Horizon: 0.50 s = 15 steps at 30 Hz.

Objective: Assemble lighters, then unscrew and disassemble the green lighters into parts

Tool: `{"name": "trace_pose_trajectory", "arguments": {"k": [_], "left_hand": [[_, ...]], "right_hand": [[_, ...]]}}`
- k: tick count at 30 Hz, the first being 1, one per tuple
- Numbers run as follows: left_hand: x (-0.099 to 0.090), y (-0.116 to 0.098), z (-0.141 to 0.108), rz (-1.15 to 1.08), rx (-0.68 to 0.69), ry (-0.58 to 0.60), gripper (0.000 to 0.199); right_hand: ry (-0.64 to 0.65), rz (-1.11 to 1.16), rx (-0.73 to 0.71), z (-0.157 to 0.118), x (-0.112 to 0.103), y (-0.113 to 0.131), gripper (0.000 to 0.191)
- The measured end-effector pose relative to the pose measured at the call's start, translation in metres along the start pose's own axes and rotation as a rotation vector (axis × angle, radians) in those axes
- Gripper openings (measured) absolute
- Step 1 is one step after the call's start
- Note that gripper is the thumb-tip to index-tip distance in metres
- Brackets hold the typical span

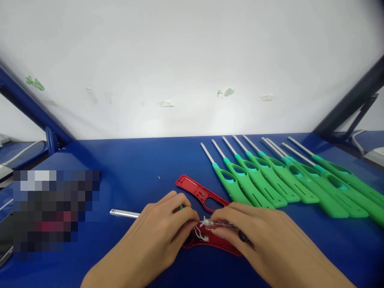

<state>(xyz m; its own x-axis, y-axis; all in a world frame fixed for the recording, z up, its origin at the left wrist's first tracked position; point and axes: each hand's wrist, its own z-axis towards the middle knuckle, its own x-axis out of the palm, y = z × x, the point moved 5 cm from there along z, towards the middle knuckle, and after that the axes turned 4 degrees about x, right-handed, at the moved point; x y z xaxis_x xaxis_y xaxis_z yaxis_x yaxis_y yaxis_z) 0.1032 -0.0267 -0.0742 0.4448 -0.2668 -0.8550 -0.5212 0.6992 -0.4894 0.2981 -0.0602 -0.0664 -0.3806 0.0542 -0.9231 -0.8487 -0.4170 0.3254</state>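
Observation:
An opened utility lighter lies in front of me, with its lower red shell half point(220, 243) under my hands. White tubing point(199, 233) curls inside it, by a small white block. My left hand point(168, 228) is closed over the barrel end of this half, fingertips pinched beside the tubing; the exact grip is hidden. A silver lighter barrel point(124, 213) sticks out left from beneath it. Between thumb and fingers, my right hand point(252, 232) holds a clear plastic fuel tank point(210, 224) above the shell. The other red shell half point(192, 188) lies just beyond, inner side up.
Several green utility lighters point(258, 176) lie in a slanted row on the blue table point(135, 160), at the right. A small metal bit point(159, 177) lies left of the far red half. A blurred-out patch point(54, 216) covers the left side. Behind stands a white wall point(192, 72).

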Motion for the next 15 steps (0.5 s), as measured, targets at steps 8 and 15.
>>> {"name": "trace_pose_trajectory", "arguments": {"k": [8,15], "left_hand": [[0.0054,-0.0039,0.0021,0.264,0.108,0.078,0.026],[0.0091,-0.0069,0.0007,0.288,0.125,0.099,0.020]], "right_hand": [[-0.020,-0.028,-0.028,-0.0041,0.0027,0.0019,0.009],[-0.007,-0.055,-0.017,-0.0060,-0.0029,0.0009,0.010]]}}
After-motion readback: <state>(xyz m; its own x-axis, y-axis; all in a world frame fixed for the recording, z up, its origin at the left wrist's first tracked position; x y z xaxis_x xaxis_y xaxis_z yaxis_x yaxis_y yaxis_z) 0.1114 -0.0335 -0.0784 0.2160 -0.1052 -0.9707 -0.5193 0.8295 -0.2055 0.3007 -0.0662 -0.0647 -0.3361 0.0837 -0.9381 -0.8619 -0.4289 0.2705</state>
